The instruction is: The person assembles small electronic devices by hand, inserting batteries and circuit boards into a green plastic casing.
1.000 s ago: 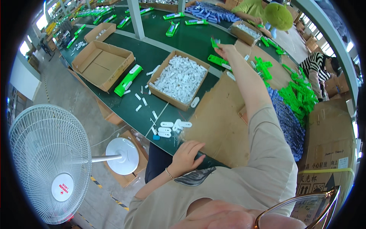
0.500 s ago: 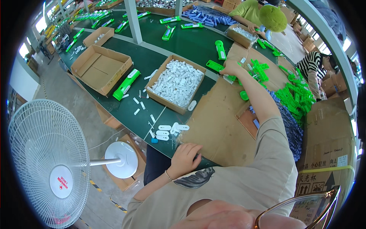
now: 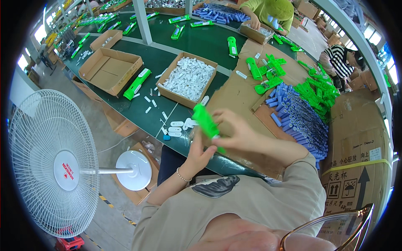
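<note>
1. Workshop floor (image 3: 113, 226) in grey spreads along the left, with a white standing fan (image 3: 66, 165) on that side. Beside it curves the long dark-green worktable (image 3: 213, 42).
2. On the table's left stretch sits an open carton (image 3: 125, 79); a finished-looking green body (image 3: 137, 83) lies slantwise just beside its right wall.
3. Next comes a carton of small white parts (image 3: 186, 79), with loose white oval pieces (image 3: 175, 129) lying on the table toward the person.
4. Left hand (image 3: 197, 154) is partly open, fingers pointing away from the body along the lower left side of a green casing (image 3: 205, 120). Blur keeps me from telling how firmly it holds.
5. That casing is off the table, between the two hands. Its long axis slants from upper left, near the carton of white parts, to lower right, toward the person's chest.
6. Right hand (image 3: 236, 130) comes from the right side, fingers and thumb closed on the casing. Of the two hands, the left is nearer the white oval pieces.
7. Farther right, blue cylinders (image 3: 293, 121) lie massed on cardboard, the right hand being nearer to them; heaped green parts (image 3: 316, 92) lie beyond.
</note>
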The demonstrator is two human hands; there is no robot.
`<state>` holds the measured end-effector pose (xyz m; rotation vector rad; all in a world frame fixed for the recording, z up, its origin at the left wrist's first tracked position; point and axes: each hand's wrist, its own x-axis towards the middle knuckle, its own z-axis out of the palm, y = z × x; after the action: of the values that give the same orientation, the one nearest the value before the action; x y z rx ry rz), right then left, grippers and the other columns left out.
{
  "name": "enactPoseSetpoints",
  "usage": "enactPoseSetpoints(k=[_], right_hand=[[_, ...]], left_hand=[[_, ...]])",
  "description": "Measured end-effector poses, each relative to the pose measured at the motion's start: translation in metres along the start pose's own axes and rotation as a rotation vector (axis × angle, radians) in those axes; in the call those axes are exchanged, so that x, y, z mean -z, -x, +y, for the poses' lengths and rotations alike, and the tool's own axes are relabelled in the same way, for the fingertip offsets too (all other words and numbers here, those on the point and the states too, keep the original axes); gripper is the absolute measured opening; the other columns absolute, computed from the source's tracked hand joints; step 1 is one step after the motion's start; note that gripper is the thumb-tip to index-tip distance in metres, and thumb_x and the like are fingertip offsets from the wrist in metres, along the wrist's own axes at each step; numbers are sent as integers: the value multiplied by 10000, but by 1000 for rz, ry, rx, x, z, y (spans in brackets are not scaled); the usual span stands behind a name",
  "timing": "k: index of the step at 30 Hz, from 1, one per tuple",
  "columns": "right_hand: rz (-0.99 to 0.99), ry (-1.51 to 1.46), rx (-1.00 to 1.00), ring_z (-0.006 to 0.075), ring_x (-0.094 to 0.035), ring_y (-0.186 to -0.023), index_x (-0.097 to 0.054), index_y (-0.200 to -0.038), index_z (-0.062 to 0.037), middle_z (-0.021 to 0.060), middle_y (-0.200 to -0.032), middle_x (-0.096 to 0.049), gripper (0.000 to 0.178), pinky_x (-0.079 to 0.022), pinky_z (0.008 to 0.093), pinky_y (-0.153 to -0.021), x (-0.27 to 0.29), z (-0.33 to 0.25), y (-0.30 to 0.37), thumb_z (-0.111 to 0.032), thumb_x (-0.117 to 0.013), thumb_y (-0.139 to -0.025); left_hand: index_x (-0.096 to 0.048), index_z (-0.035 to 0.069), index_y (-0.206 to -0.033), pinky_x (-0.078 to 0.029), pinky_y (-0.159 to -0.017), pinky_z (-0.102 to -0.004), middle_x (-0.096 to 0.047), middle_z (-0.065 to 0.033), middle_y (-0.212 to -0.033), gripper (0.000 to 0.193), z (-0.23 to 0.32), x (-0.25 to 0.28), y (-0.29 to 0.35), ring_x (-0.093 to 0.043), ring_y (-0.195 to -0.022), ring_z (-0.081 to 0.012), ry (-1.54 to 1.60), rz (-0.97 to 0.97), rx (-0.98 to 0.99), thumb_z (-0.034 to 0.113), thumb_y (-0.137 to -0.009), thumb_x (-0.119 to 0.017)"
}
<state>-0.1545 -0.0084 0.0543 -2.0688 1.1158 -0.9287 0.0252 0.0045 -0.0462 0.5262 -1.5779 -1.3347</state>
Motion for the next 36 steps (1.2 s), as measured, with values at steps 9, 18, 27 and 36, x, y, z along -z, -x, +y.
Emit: enactPoseSetpoints(k=[9, 18, 27, 36], right_hand=[[471, 252, -338, 187, -646, -789, -657, -990, -21, 119, -875, -679, 297, -505, 308, -690, 77, 150, -128, -245, -653, -796], [471, 661, -952, 346, -572, -1067, -598, -1091, -13, 208, -1142, -591, 568, -492, 412, -884, 129, 303, -253, -427, -724, -724], [419, 665, -899, 325, -632, -966, -635, -964, 8, 206, -1031, -646, 349, -510, 385, -822, 130, 347, -290, -253, -669, -734], [364, 57, -742, 234, -600, -729, -547, -1050, -36, 106, -830, -596, 463, -489, 361, -619, 159, 343, -246, -300, -739, -722]], left_hand=[[-218, 10, -1379, -464, -831, -310, -518, -134, -1156, 579, -25, -4, 15, -562, -1015, -186, 68, 57, 164, 123, -901, -525], [-169, 18, -1407, -430, -874, -335, -503, -127, -1136, 608, -26, 6, -1, -561, -1012, -212, 279, -27, 405, 94, -897, -492], [-179, 14, -1390, -432, -888, -376, -506, -155, -1142, 619, -37, 12, 4, -561, -1015, -233, 350, -61, 448, 97, -878, -517], [-181, 23, -1385, -426, -896, -374, -518, -151, -1123, 622, -35, 14, -3, -558, -1014, -226, 336, -74, 424, 92, -873, -527]])
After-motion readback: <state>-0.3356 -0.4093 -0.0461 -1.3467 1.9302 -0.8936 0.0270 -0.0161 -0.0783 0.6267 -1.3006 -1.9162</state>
